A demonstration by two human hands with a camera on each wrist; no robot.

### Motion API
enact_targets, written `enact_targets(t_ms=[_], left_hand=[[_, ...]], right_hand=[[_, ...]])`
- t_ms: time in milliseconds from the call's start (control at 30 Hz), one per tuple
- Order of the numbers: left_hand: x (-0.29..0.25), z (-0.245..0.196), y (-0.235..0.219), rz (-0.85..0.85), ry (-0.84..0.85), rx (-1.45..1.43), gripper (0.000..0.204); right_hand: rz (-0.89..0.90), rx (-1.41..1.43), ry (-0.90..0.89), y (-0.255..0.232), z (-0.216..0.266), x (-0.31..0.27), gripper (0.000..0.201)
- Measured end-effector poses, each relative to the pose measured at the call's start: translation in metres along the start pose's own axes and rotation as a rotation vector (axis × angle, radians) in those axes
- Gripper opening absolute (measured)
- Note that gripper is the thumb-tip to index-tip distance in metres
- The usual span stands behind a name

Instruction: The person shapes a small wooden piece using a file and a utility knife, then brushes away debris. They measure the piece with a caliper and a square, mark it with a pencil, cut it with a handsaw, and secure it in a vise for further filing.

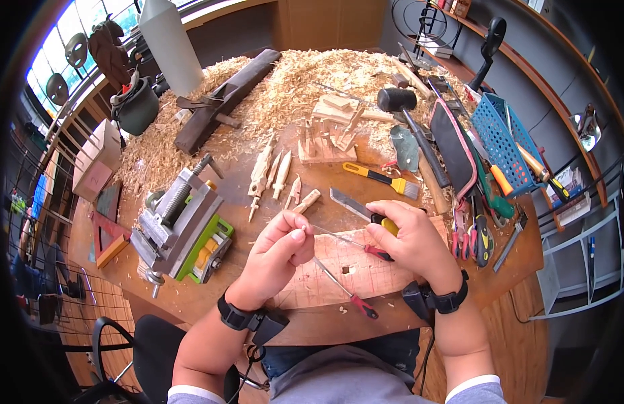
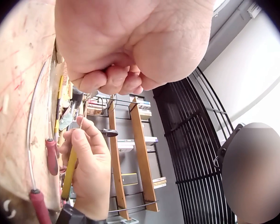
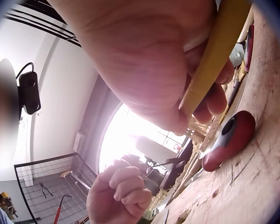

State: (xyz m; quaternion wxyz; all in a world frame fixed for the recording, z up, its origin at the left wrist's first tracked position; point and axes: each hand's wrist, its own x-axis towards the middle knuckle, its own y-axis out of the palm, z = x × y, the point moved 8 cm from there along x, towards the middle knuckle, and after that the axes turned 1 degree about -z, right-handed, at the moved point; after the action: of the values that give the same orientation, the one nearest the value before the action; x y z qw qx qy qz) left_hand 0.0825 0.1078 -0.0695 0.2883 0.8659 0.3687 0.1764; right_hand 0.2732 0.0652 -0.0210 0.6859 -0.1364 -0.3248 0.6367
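Note:
Over a pale wooden board (image 1: 308, 286) with red lines and a small square hole, my left hand (image 1: 275, 252) has its fingers curled and thumb and index tips together; whether something tiny is between them is unclear. My right hand (image 1: 409, 239) grips the yellow handle (image 3: 214, 60) of a knife, its blade (image 1: 350, 203) pointing up and left in the head view. Two thin metal tools with red-and-black handles lie below the hands: one handle (image 1: 364, 306) is near the board's front edge, the other (image 1: 378, 253) beside my right hand.
A metal vise (image 1: 180, 219) stands left. Behind the board are carved wooden pieces (image 1: 261, 168), a yellow-handled brush (image 1: 379, 178) and a black mallet (image 1: 397, 99). Shavings (image 1: 305, 71) cover the table's back. A blue basket (image 1: 504, 145) and several hand tools lie right.

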Motion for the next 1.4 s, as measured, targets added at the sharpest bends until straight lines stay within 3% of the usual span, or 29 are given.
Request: enact_targets(t_ms=[67, 200, 267, 400, 567, 700, 767, 833, 900, 1100, 1233, 1300, 1400], left_hand=[[0.000, -0.001, 0.001, -0.006, 0.008, -0.009, 0.010], [-0.001, -0.002, 0.000, -0.050, 0.012, -0.014, 0.008], [-0.001, -0.004, 0.001, -0.054, 0.016, -0.008, 0.009], [-0.002, -0.007, 0.003, -0.047, 0.027, 0.029, 0.012], [-0.004, -0.006, 0.000, -0.084, 0.002, 0.024, 0.014], [-0.004, -0.009, -0.001, -0.083, 0.025, 0.048, 0.014], [-0.002, -0.015, -0.003, -0.080, 0.089, 0.156, 0.018], [-0.001, -0.024, -0.010, -0.118, 0.135, 0.266, 0.020], [0.001, -0.032, -0.013, -0.159, 0.140, 0.378, 0.021], [0.001, -0.037, -0.024, -0.255, 0.037, 0.583, 0.026], [-0.002, -0.034, -0.031, -0.263, -0.013, 0.816, 0.021], [-0.002, -0.034, -0.031, -0.269, -0.004, 0.920, 0.019], [0.000, -0.033, -0.018, -0.185, 0.005, 1.161, 0.015]], right_hand=[[0.073, -0.103, 0.032, 0.000, -0.001, -0.001, 0.031], [0.047, -0.156, -0.023, -0.006, 0.002, -0.006, 0.030], [0.095, -0.231, 0.083, -0.010, -0.001, -0.009, 0.028], [0.116, -0.315, 0.101, -0.017, -0.008, -0.020, 0.027], [0.122, -0.401, 0.051, -0.021, -0.013, -0.036, 0.027], [0.079, -0.428, 0.021, -0.020, -0.010, -0.042, 0.028], [-0.053, -0.505, -0.060, -0.022, 0.014, -0.044, 0.032], [-0.043, -0.458, -0.130, -0.009, 0.038, -0.051, 0.035], [0.154, -0.258, -0.199, 0.021, 0.060, -0.064, 0.036], [0.288, -0.223, -0.130, 0.061, 0.044, -0.076, 0.034], [0.248, -0.121, -0.042, 0.052, 0.034, -0.072, 0.032], [0.134, -0.016, -0.015, 0.041, 0.029, -0.067, 0.035], [0.145, 0.068, 0.010, 0.047, 0.025, -0.062, 0.034]])
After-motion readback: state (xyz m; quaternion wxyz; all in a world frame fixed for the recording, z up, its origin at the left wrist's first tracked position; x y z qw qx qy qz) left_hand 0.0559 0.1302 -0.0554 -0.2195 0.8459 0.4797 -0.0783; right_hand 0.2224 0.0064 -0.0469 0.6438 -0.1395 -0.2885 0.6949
